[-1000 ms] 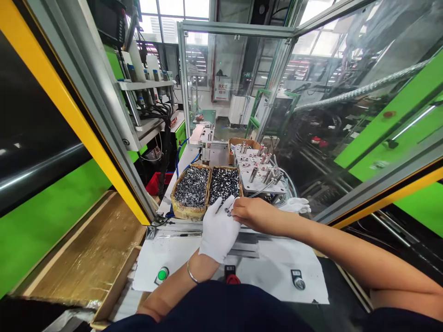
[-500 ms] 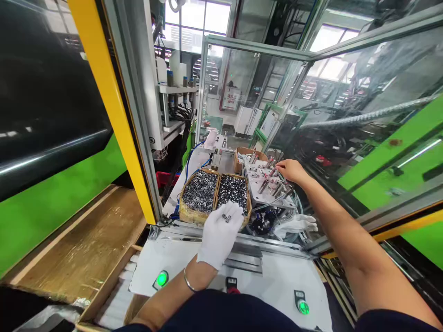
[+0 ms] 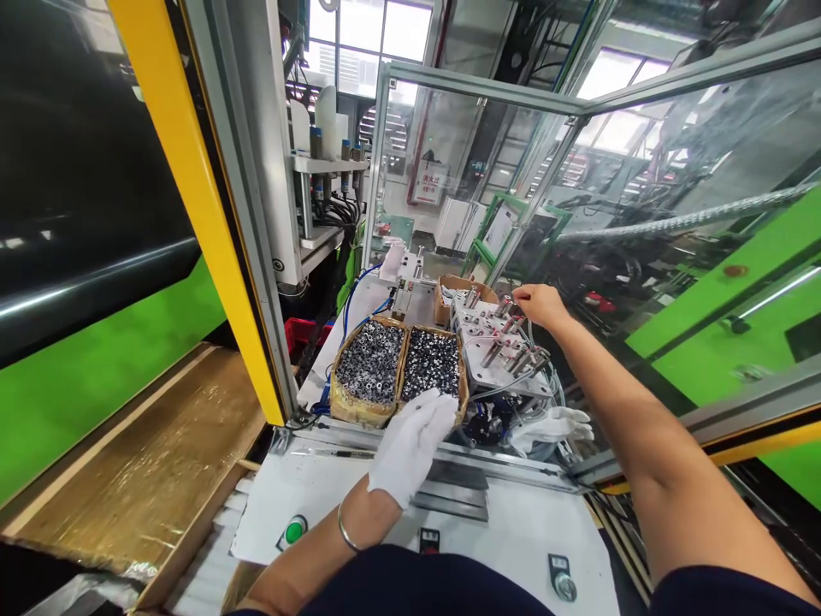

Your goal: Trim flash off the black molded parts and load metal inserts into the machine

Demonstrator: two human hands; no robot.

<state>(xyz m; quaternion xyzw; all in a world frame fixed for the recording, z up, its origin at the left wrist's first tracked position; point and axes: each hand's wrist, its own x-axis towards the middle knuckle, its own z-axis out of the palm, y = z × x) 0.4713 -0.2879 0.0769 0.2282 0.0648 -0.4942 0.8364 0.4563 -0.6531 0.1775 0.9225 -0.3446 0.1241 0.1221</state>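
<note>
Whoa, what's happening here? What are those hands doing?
A person is working at a bench. The left hand, in a white glove, is cupped in front of two boxes full of small parts. The bare right hand is by the metal posts on a plate, fingers drawn together; I can't tell whether they hold anything. Another white glove lies in front of the plate, toward the right.

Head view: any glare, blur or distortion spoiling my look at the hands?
Head view: tall, bright window panes wash out to white; head view: the clear enclosure panel shows pale, hazy streaks; head view: the yellow metal post slants, probably lens distortion; head view: the white-gloved left hand and bare right hand look fairly sharp, but the right fingertips are too small to read.
</note>
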